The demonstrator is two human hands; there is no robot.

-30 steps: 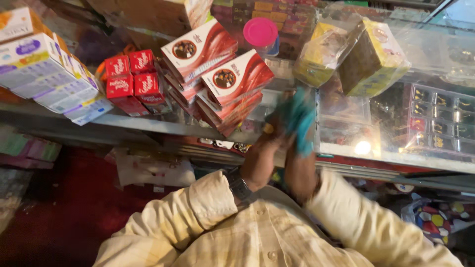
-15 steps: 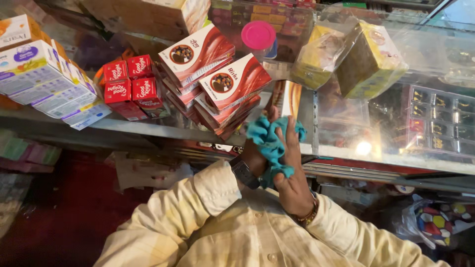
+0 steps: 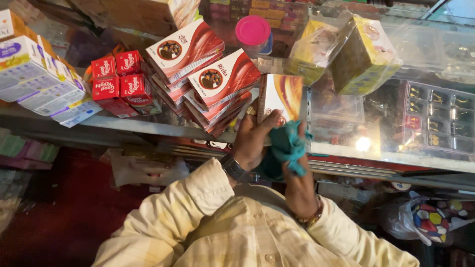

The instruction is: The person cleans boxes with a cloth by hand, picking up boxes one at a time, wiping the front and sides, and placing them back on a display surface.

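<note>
My left hand [image 3: 253, 141] grips a flat box [image 3: 280, 97] with an orange and red swirl, held upright at the front edge of the glass counter [image 3: 425, 158]. My right hand [image 3: 297, 185] holds a teal cloth [image 3: 286, 146] bunched against the lower part of that box. A dark watch sits on my left wrist and a bracelet on my right. Both cream sleeves fill the bottom of the view.
Stacks of red and white flat boxes [image 3: 208, 84] lie left of my hands, with small red boxes [image 3: 118, 79] and white cartons [image 3: 34, 79] further left. A pink-lidded jar [image 3: 253, 30] and yellow wrapped packs [image 3: 346, 54] stand behind. A bag [image 3: 430, 222] hangs lower right.
The box has been lifted higher and stood up against the counter edge. The cloth has shifted from over the hands to the box's lower right side.
</note>
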